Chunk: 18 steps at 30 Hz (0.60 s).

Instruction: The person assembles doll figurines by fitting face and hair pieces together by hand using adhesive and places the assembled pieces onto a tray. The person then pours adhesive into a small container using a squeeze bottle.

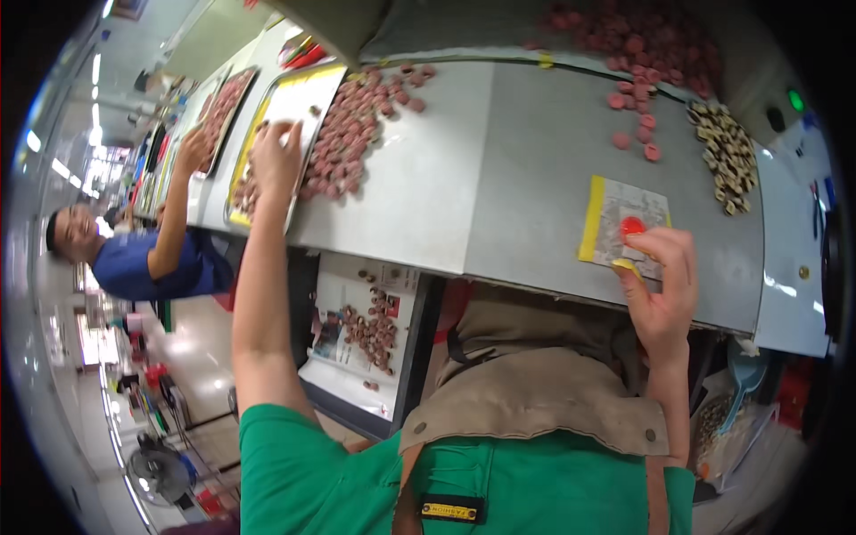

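My right hand (664,281) is at a small pad (609,209) with a printed surface and yellow edges. Its thumb, with something yellow at the tip, and forefinger are apart; the fingertip meets or overlaps a round red piece (632,226) on the pad. Farther left, my left hand (276,165) reaches over a yellow-edged tray (308,169) holding small brownish round pieces (243,196). Its fingers are curled together, and whatever they hold is hidden. Beside the tray lies a wide pile of dusty-pink round pieces (343,134).
More pink pieces (633,45) spill from the back right, near dark-and-cream pieces (722,152). Under the table edge, an open drawer (334,379) holds brown round pieces on paper. A co-worker in blue (152,263) works by another tray (227,111) at the left.
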### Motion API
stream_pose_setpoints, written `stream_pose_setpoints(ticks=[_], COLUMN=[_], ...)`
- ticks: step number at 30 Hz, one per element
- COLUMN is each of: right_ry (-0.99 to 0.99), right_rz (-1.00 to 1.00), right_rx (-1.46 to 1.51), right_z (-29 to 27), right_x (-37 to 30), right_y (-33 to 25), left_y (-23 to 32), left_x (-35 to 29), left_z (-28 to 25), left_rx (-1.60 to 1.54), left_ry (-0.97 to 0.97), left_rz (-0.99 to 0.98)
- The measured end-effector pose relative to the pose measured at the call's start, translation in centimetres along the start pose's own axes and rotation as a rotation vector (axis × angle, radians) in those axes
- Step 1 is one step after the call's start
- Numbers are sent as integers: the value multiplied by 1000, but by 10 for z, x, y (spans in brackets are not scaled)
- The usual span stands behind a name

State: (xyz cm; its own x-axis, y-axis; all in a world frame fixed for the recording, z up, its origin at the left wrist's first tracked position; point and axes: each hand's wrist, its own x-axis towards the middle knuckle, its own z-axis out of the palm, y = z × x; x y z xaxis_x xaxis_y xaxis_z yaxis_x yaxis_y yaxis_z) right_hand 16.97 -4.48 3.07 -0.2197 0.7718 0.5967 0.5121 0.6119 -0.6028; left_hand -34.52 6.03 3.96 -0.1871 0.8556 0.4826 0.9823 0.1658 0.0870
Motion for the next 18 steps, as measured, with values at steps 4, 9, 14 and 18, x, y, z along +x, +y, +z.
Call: stream_pose_setpoints(ticks=[4,9,14,18], right_ry=[-43,-34,-27,-52], right_rz=[-11,179,181,128], right_rx=[-60,-6,-312,-512], right_z=[-6,-31,-57,-61], right_x=[14,16,48,72], right_y=[29,63,108,134], left_y=[-24,174,330,364], left_x=[2,9,-19,-18], left_z=[34,36,31,66], left_rx=[30,-570,-958,-966], left_ry=[-71,-132,-485,-489], left_rz=[-195,197,559,721])
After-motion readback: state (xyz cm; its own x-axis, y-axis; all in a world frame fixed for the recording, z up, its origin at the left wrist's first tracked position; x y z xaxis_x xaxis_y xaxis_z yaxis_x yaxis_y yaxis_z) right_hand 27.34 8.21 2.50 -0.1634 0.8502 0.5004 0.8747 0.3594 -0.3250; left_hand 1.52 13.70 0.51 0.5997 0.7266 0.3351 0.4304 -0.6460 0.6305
